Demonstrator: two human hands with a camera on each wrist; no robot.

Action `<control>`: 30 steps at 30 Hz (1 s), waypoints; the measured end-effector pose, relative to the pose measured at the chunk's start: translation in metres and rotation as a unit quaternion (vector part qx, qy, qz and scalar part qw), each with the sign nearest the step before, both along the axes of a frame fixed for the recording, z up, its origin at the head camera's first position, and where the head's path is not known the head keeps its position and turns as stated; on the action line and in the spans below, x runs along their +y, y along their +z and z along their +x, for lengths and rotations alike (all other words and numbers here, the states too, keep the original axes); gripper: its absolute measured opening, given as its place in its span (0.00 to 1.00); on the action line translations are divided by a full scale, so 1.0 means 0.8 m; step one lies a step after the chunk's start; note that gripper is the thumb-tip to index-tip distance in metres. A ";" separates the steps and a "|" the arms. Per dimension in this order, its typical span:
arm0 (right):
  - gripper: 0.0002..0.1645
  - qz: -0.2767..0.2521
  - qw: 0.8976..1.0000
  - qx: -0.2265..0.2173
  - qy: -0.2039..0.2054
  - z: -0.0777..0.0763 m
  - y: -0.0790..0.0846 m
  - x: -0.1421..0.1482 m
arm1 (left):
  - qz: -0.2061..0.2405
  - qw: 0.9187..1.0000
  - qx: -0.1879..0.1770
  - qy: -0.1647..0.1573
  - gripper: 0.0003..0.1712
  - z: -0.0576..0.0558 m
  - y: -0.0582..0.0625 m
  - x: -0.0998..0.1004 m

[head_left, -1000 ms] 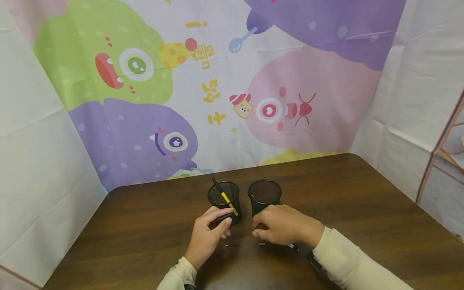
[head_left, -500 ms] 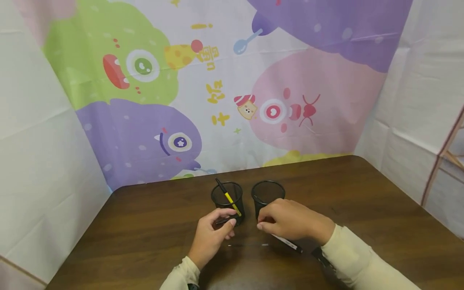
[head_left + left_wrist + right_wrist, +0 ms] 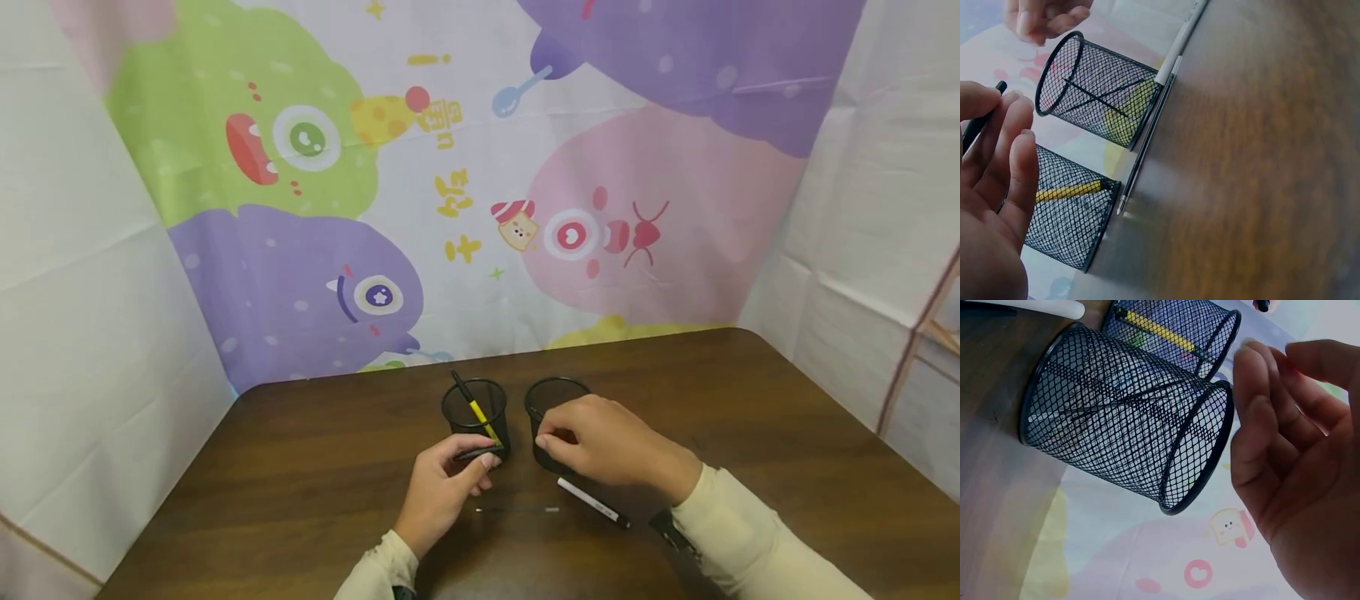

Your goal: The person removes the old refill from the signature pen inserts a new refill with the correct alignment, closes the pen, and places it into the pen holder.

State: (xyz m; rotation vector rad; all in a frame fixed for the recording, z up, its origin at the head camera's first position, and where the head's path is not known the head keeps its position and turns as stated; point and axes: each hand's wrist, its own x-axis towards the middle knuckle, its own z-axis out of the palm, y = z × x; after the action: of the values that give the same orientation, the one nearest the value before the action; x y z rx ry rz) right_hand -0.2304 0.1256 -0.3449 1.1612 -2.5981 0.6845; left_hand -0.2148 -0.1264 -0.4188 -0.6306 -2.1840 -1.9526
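Note:
My left hand pinches a slim black pen between thumb and fingers, in front of the left mesh pen cup. A yellow-and-black pen leans inside that cup. My right hand is at the near rim of the right mesh pen cup, with its fingers loosely bent and nothing showing between them in the right wrist view. Thin dark sticks cross inside the right cup. On the table, a clear pen refill lies crosswise in front of the cups.
A white marker with a black end lies on the brown wooden table, below the right hand. Behind the table hangs a cartoon-print cloth, with white cloth walls at both sides.
My right hand has shifted up and right toward the right cup's rim, uncovering the white marker. The left hand keeps its pinch on the black pen. The head view has drifted slightly.

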 end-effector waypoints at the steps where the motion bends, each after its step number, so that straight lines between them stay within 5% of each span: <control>1: 0.07 -0.004 1.000 0.006 -0.004 -0.001 0.000 0.000 | 0.001 1.000 0.000 -0.004 0.11 0.000 0.000 0.000; 15: 0.04 -0.062 0.996 0.044 -0.054 -0.022 0.003 -0.004 | -0.004 1.000 -0.003 -0.021 0.12 -0.002 -0.002 -0.002; 30: 0.05 -0.031 0.989 0.075 -0.127 -0.045 0.009 -0.012 | 0.005 1.000 -0.002 -0.025 0.10 0.000 0.001 -0.002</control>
State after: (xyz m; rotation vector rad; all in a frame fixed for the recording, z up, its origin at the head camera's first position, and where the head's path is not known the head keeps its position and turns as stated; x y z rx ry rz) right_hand -0.2662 0.1157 -0.3374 0.8097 -2.5177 0.5938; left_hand -0.2150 -0.1277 -0.4177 -0.6875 -2.1791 -1.9910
